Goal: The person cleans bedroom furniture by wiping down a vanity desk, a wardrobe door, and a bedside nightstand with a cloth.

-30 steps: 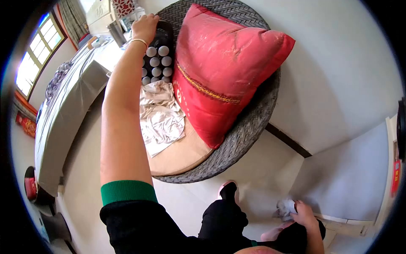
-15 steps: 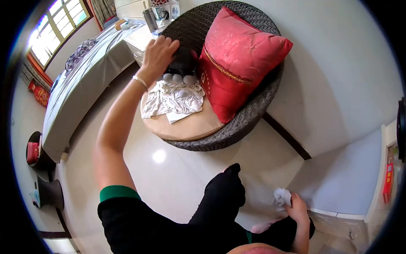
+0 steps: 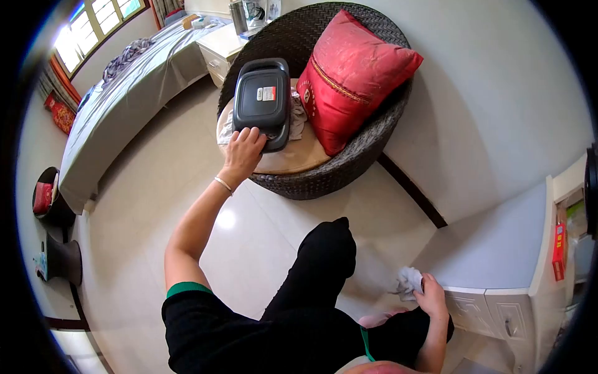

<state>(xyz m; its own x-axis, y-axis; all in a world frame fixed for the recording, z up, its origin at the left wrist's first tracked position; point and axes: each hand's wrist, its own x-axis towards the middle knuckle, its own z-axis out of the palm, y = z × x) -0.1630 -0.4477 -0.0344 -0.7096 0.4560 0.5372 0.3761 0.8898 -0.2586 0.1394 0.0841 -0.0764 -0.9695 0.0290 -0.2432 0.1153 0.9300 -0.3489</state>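
A black rectangular plastic item [image 3: 254, 103] with rounded corners, a looped bar at each end and a white-and-red label lies flat on the seat cushion [image 3: 299, 158] of a round wicker chair [image 3: 311, 187]. White fabric [image 3: 298, 118] shows from under it. My left hand [image 3: 244, 149], with a bracelet at the wrist, has its fingers closed over the near bar of the black item. Low on the right, my right hand [image 3: 431, 296] grips a crumpled whitish cloth [image 3: 408, 282]. A red cushion [image 3: 355, 81] leans beside the black item.
A bed [image 3: 143, 87] runs along the left, with a nightstand [image 3: 218, 47] carrying a steel flask [image 3: 238, 17] at the back. White cabinets [image 3: 492, 311] stand at the lower right. My black-clad knee [image 3: 324, 255] is in front of the chair over the tiled floor [image 3: 143, 218].
The black item stood tipped up, its round grey balls showing; now it lies flat, label up. My left hand has come down and nearer with it. My right hand keeps the cloth.
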